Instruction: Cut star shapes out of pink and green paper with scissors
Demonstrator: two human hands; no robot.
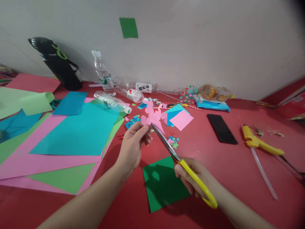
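Yellow-handled scissors [166,143] are gripped in my right hand [194,176], their blades nearly together and pointing up and left. The blade tip reaches the fingertips of my left hand [135,140], whose thumb and fingers are pinched. What they pinch is too small to make out against the pink paper scraps [156,116] behind. Under my right hand lies a dark green paper square [162,190], partly in shadow. Small coloured paper stars [173,142] form a pile just beyond the scissors.
Large coloured sheets [78,133] cover the left side. Plastic bottles [103,74] and a black flask [59,66] stand or lie along the wall. A pink square [181,120], a phone [221,128] and a yellow glue gun [259,143] with a glue stick are at right.
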